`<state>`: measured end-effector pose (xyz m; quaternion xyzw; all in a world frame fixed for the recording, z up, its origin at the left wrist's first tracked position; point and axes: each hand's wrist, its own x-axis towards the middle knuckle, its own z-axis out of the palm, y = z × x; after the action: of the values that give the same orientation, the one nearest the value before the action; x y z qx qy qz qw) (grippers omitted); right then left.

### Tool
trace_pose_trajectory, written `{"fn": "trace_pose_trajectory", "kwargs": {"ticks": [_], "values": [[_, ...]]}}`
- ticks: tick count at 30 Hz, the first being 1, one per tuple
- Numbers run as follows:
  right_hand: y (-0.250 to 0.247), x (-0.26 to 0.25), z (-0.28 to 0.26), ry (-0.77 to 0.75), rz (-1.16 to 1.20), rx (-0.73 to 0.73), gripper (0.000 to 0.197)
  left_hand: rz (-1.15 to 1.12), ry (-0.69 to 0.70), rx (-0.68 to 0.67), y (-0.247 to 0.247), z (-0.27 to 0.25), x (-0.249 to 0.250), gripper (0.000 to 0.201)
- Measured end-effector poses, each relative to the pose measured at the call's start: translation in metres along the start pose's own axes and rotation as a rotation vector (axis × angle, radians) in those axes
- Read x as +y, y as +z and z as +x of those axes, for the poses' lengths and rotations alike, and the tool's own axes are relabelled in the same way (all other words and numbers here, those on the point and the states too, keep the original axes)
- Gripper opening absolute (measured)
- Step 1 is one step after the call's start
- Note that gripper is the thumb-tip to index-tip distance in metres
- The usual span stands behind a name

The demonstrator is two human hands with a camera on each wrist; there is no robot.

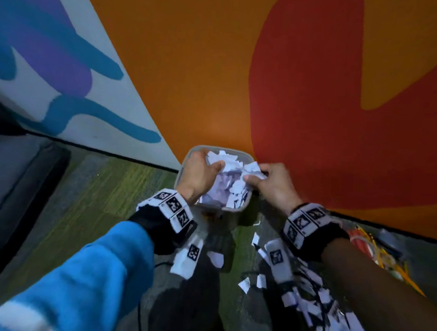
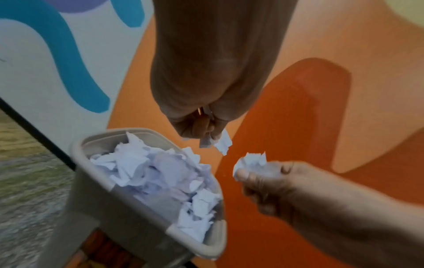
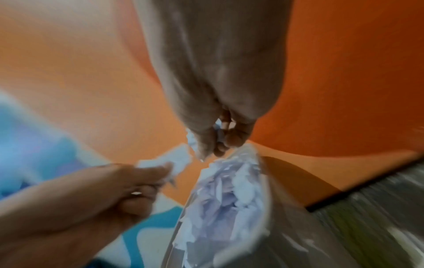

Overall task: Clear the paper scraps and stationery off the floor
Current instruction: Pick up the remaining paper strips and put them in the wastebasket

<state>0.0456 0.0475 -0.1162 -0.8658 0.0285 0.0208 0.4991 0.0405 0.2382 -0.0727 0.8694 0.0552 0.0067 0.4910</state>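
2 hands worked over a small grey bin (image 1: 187, 161) that stood against the orange-and-red wall (image 1: 218, 63) in the head view. The left hand (image 1: 200, 174) curled around white paper scraps (image 1: 214, 158) above the bin's far-left corner, and the right hand (image 1: 270, 182) pinched a crumpled wad (image 1: 253, 168) over its right rim. More loose scraps (image 1: 306, 298) lay scattered on the green carpet floor (image 1: 103, 196) by the right forearm, near a blurred heap of red and yellow stationery (image 1: 368, 243). A blue sleeve (image 1: 90, 272) covered the left arm.

From the left wrist, the left hand (image 2: 201, 116) held torn paper (image 2: 223, 142) between closed fingers, just above the bin (image 2: 119, 217), which was heaped with paper. The right hand (image 2: 270, 183) gripped its wad (image 2: 251, 163) beside the bin.

From the right wrist, blurred, the right hand (image 3: 218, 134) was clamped on paper above the bin's rim (image 3: 259, 163), with the left hand (image 3: 135, 183) holding scraps (image 3: 169, 161) nearby.
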Motion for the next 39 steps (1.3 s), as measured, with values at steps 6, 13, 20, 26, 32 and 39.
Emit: {"fn": "trace_pose_trajectory", "kwargs": {"ticks": [6, 13, 20, 26, 32, 39], "values": [[0.027, -0.052, 0.033, 0.032, -0.300, -0.180, 0.020, 0.120, -0.182, -0.166, 0.000, 0.022, -0.027, 0.039], [0.017, -0.072, 0.045, 0.015, -0.496, -0.321, 0.042, 0.235, -0.061, -0.161, -0.028, 0.023, -0.029, 0.046], [0.001, -0.084, 0.037, -0.040, -0.484, -0.255, 0.014, 0.138, 0.008, -0.091, -0.032, 0.017, -0.023, 0.035], [-0.007, -0.100, 0.024, -0.125, -0.472, -0.207, 0.012, 0.038, 0.073, 0.138, -0.035, 0.009, -0.018, 0.028], [-0.023, -0.108, 0.019, -0.122, -0.540, -0.338, 0.017, 0.039, 0.078, -0.044, -0.027, 0.004, -0.015, 0.052], [-0.037, -0.092, 0.010, -0.136, -0.562, -0.412, 0.014, 0.262, 0.126, 0.020, -0.009, 0.023, -0.012, 0.048]]}}
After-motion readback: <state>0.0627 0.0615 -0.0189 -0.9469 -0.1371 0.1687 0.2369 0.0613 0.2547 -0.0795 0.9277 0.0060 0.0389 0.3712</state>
